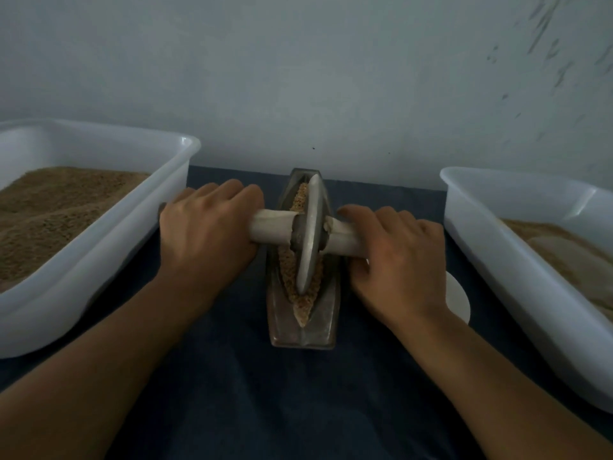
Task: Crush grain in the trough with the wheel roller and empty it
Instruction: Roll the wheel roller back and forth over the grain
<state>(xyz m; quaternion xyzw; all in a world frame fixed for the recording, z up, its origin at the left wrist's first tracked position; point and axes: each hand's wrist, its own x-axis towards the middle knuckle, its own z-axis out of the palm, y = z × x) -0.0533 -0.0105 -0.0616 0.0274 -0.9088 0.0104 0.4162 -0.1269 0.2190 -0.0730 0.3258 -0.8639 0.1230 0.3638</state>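
Outside my left hand sits a white plastic tub (99,227), smooth-walled with rounded corners, filled with coarse brown grain (56,214) heaped in a gritty mound. My left hand (205,234) is curled over the left end of the pale handle (270,227), knuckles up, gripping it tight. The handle is a smooth round bar with a ragged pale wrapping near the hub.

Between my hands stands the wheel roller (310,237), a dull grey metal disc with a thin edge, upright on its rim inside the trough (300,333). The trough is a long, narrow boat-shaped metal vessel, worn and scuffed, pointing away from me. Crumbly tan crushed grain (287,270) fills its groove on both sides of the disc, reaching past the wheel at the near and far ends.

My right hand (394,260) grips the right end of the handle, fingers wrapped under it. My hands are apart, one on each side of the wheel. Just beyond my right wrist a white round object (459,300) peeks out, mostly hidden. Further right is a second white tub (497,260) holding a finer, paler powder (564,257).

Everything rests on a dark blue cloth (265,393), matte and slightly creased. Behind stands a pale grey wall (298,78), scuffed at the upper right.
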